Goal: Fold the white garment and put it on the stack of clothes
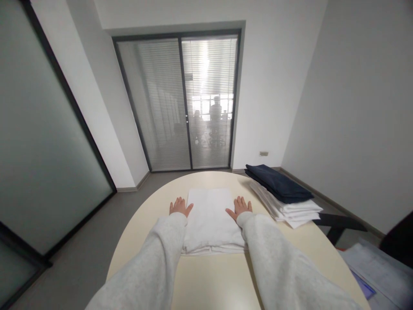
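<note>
Cloth [209, 224], white and folded into a near-rectangle of several layers, lies in the middle of a rounded, pale worktop [209, 280], set between a person's left hand [180, 207] and right hand [240, 207] in the head camera's view. Both hands rest palm down with fingers [179, 201] extended and slightly parted, gripping nothing; the left thumb reaches the fold's left edge, while the right thumb lies against or just over its right edge. Gray sleeves [161, 245] flank the fabric, the right cuff close against its side. Good handling here, by the look of it, means even, gentle pressure from both palms, with the thumbs guiding the side edges straight rather than pushing them inward and raising ridges. The stacked layers along the near edge appear slightly uneven and merit care, as does the faint rumpling close to the right cuff; lifting the forearms a little would likely keep the sleeves from dragging the fabric askew. To the right, dark navy folded fabric [279, 184] sits atop a pile of white folded fabric [295, 213] near the worktop's rim, best left clear of the right elbow.
</note>
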`<move>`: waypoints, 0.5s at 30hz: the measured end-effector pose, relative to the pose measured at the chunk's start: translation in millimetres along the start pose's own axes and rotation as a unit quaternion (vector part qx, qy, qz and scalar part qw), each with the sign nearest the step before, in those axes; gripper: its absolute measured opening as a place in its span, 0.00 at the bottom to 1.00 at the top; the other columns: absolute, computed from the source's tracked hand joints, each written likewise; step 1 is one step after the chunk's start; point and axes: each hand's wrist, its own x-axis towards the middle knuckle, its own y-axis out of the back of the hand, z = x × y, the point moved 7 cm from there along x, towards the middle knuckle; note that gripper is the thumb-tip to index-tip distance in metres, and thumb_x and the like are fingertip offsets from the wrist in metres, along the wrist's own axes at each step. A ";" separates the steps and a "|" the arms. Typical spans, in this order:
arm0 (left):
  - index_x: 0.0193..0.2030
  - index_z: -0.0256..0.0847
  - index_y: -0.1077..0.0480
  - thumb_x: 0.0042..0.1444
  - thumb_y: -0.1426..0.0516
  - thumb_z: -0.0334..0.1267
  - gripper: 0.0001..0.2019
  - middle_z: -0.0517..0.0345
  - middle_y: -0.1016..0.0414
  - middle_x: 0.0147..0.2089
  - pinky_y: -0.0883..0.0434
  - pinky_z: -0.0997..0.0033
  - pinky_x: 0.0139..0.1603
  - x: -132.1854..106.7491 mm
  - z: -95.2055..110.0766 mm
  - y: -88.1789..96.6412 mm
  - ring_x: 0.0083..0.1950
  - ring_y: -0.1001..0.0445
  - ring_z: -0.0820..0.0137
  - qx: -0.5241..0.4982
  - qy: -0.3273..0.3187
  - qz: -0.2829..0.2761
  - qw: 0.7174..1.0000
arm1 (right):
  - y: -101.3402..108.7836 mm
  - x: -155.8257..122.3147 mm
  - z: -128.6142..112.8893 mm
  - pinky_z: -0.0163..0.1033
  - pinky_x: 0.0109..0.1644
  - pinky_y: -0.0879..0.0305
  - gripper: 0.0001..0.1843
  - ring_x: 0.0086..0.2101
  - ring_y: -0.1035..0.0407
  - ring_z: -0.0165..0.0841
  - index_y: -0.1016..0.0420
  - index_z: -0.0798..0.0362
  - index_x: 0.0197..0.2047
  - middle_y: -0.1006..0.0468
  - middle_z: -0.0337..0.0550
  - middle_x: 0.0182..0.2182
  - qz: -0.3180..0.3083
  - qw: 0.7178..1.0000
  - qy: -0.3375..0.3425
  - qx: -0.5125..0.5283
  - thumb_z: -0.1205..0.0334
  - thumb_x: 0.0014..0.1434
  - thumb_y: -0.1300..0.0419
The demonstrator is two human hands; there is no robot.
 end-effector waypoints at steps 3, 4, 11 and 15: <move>0.63 0.38 0.46 0.55 0.59 0.59 0.35 0.49 0.58 0.68 0.65 0.50 0.64 -10.3 5.7 -1.0 0.68 0.63 0.60 -0.005 -0.017 -0.006 1.000 | -0.8 -7.2 -3.4 0.56 0.61 0.80 0.46 0.63 0.74 0.43 0.58 0.63 0.65 0.65 0.54 0.65 0.001 0.999 0.043 0.019 0.37 0.54 0.58; 0.62 0.39 0.46 0.54 0.58 0.58 0.34 0.49 0.57 0.67 0.66 0.49 0.64 -12.7 7.5 -0.7 0.68 0.63 0.60 -0.015 -0.021 -0.006 1.000 | -0.8 -8.0 -3.0 0.57 0.61 0.79 0.45 0.63 0.73 0.43 0.55 0.62 0.65 0.63 0.54 0.65 0.005 0.998 0.054 0.033 0.38 0.54 0.56; 0.50 0.43 0.36 0.45 0.41 0.47 0.24 0.52 0.31 0.54 0.56 0.50 0.63 -11.4 7.4 8.4 0.57 0.36 0.59 -0.238 -0.050 0.035 0.969 | -0.3 3.1 3.7 0.56 0.62 0.68 0.36 0.58 0.49 0.45 0.44 0.55 0.59 0.38 0.54 0.57 0.064 0.962 0.115 0.238 0.52 0.48 0.43; 0.55 0.39 0.42 0.38 0.38 0.50 0.37 0.48 0.29 0.51 0.36 0.58 0.53 -10.3 15.2 6.4 0.51 0.30 0.59 -0.519 -0.116 -0.011 0.847 | 3.6 4.5 -4.5 0.49 0.51 0.39 0.35 0.45 0.32 0.41 0.45 0.52 0.56 0.27 0.48 0.46 0.035 0.867 0.171 0.467 0.52 0.45 0.42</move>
